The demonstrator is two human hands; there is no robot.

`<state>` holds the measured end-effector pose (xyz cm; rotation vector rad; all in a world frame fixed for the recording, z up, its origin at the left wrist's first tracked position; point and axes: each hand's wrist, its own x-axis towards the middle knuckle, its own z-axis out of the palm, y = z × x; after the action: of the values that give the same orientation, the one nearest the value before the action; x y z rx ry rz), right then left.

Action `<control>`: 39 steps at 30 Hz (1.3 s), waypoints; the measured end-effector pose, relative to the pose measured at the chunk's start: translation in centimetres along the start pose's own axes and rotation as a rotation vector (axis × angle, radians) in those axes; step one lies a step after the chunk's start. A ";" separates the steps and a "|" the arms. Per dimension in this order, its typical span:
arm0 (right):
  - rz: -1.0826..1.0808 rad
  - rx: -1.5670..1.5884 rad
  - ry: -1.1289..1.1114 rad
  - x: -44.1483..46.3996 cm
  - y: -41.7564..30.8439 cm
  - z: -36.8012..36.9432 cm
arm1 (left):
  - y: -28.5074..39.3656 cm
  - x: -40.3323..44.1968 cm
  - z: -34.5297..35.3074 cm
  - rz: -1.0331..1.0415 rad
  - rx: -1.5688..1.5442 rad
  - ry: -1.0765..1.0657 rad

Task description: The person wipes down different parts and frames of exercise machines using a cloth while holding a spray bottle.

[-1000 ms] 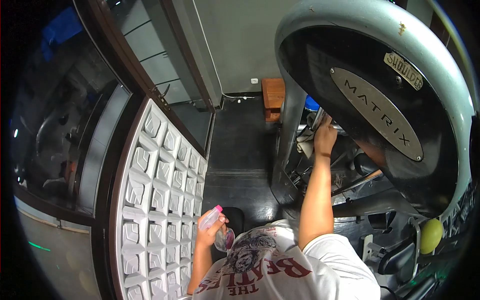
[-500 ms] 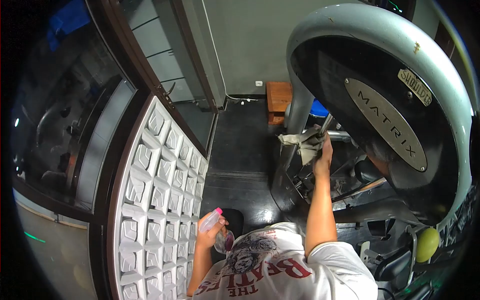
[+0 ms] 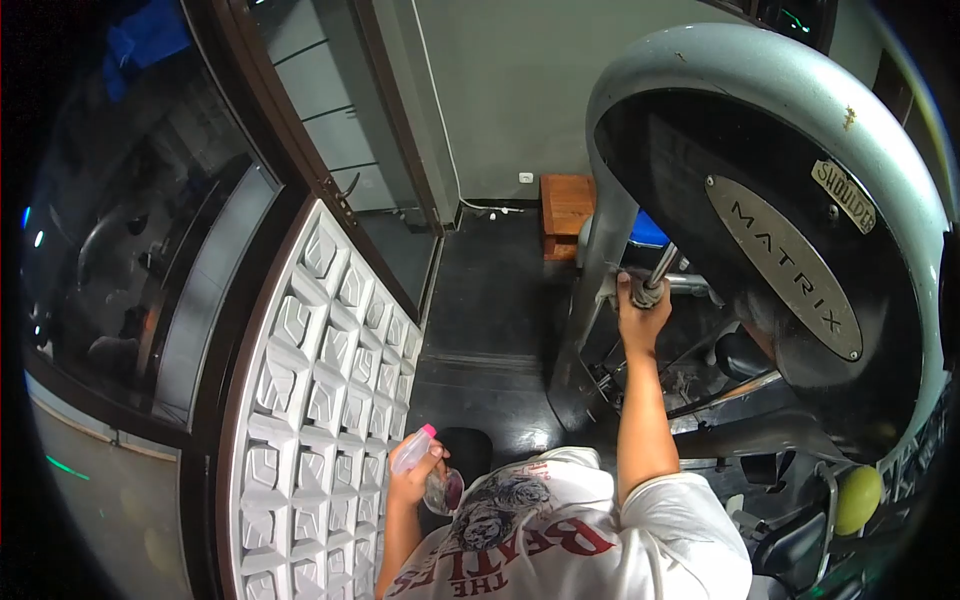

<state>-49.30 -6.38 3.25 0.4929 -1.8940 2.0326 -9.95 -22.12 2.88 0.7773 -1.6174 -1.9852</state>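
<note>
My left hand [image 3: 412,480] is closed round a clear plastic bottle [image 3: 411,453] with a pink top, held low beside my shirt. My right hand [image 3: 645,322] reaches forward, wrapped round a grey cloth [image 3: 648,294] pressed about a shiny metal rod [image 3: 664,264]. Most of the cloth is hidden by the fingers. This rod belongs to a large grey and black gym machine [image 3: 690,130] bearing "MATRIX" and "SHOULDER" plates, which stands to my right.
A white patterned panel [image 3: 300,400] runs along my left, below a dark-framed window. Ahead are a door handle [image 3: 348,186], a wooden step box [image 3: 567,205] and a blue pad [image 3: 648,229]. A yellow-green ball-like thing [image 3: 857,500] is at lower right.
The cloth, which hung loosely spread from my right hand, is now bunched round the rod with my fingers over it. My left hand still holds the bottle; the view has shifted slightly.
</note>
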 end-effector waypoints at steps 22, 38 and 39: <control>-0.021 -0.046 0.003 -2.1 3.8 -0.4 | -0.7 1.4 0.3 -0.001 0.018 -0.002; -0.407 -0.230 0.051 4.6 -6.3 0.5 | 0.5 2.9 2.0 0.003 0.076 -0.094; -0.319 -0.139 0.014 3.1 -1.0 -0.5 | 0.2 2.8 1.7 0.006 0.060 -0.111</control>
<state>-51.62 -5.82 5.56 0.6920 -1.7998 1.6850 -13.15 -22.82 2.93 0.6937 -1.7480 -2.0155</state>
